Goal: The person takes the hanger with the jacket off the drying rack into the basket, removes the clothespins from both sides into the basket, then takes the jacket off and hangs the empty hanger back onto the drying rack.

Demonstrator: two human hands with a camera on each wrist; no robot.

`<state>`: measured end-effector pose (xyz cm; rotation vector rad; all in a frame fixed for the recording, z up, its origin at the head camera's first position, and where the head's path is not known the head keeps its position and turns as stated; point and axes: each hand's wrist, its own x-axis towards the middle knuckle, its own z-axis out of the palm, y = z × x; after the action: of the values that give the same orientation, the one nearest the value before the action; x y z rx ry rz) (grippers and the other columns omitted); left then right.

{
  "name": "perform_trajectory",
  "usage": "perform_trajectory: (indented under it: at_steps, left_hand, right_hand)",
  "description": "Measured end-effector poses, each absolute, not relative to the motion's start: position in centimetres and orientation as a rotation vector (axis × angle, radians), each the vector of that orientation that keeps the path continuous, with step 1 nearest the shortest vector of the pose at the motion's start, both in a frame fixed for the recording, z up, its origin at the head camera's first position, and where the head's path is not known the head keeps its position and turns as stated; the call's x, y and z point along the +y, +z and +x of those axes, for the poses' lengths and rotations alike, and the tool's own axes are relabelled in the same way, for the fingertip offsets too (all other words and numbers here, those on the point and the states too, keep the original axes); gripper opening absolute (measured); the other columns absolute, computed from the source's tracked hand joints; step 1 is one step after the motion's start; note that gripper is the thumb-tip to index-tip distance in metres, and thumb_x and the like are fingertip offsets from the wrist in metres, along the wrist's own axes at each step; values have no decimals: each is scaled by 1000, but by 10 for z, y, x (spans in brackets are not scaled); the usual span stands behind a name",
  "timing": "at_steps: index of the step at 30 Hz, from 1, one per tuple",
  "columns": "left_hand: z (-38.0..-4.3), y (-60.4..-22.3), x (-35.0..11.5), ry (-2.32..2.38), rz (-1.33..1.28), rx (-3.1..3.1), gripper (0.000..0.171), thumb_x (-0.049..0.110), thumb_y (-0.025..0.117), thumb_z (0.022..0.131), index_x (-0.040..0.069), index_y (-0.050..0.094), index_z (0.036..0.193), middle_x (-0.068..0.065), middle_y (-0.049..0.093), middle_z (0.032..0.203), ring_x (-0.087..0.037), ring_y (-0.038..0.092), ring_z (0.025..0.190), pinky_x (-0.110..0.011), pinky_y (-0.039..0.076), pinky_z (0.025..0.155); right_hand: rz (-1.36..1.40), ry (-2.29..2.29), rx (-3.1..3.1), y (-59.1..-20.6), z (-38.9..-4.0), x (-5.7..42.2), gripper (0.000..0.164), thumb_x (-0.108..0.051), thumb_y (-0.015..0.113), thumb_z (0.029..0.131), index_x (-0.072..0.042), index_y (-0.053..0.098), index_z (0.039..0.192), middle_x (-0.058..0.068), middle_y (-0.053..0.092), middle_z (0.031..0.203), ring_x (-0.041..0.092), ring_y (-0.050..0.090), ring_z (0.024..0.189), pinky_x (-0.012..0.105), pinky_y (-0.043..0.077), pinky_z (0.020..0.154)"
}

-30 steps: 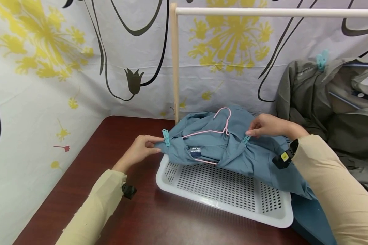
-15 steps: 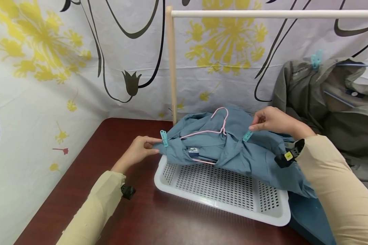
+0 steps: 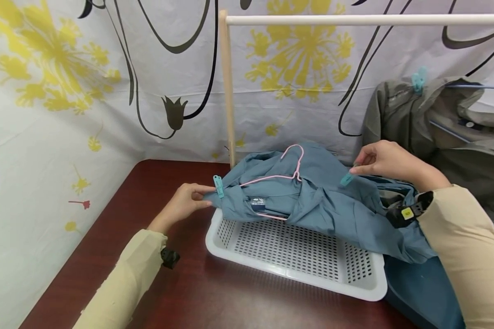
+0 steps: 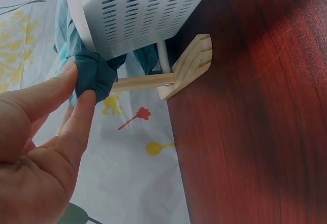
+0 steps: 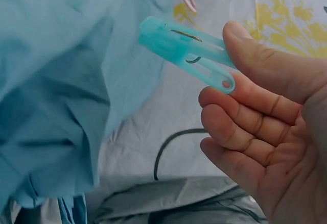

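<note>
A blue garment (image 3: 313, 169) lies draped over the back of a white perforated basket (image 3: 286, 274), a pink hanger (image 3: 271, 178) inside its neck. My left hand (image 3: 186, 201) pinches the garment's left corner between thumb and fingers, as the left wrist view also shows. Beside those fingertips a turquoise clothespin (image 3: 218, 186) is clipped on the cloth. My right hand (image 3: 391, 160) pinches another turquoise clothespin (image 5: 186, 50) by its handle ends. In the right wrist view that pin is apart from the blue cloth, with nothing in its tip.
A wooden rack with a white rail (image 3: 354, 19) stands behind the basket. At the right hangs a grey garment (image 3: 395, 114) with a turquoise clothespin (image 3: 418, 80). A dark blue object (image 3: 424, 288) sits right of the basket on the dark red table (image 3: 181, 292).
My right hand has moved right and up, taking its clothespin off the garment near the collar. My left hand keeps its pinch on the corner.
</note>
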<state>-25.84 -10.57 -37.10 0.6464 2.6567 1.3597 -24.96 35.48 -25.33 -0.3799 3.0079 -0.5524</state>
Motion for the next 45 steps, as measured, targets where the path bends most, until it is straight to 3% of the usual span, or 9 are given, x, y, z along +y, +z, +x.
perform_trajectory:
  at_steps: [6,26,45]
  left_hand:
    - [-258,-372,-107,1382,645,2639,38,-2,67,82,-2,61,120,-20,60,114,-29,63,93,-40,52,79]
    - [-251,-381,-123,1393,600,2655,38,2,67,84,0,61,121,-20,58,112,-30,62,93,-41,52,79]
    - [-248,-386,-127,1399,607,2661,38,0,67,83,-1,61,121,-21,58,110,-30,63,92,-42,52,78]
  right_hand:
    - [-332,-519,3069,-249,-242,365,41,-37,71,82,1,65,96,8,66,85,23,61,74,41,50,64]
    - [-268,-413,3140,-249,-212,401,39,-35,71,82,1,66,97,2,65,78,17,57,67,33,45,57]
    - [-150,-265,3079,-268,-186,441,43,-31,69,84,10,64,96,1,63,71,16,53,62,31,42,52]
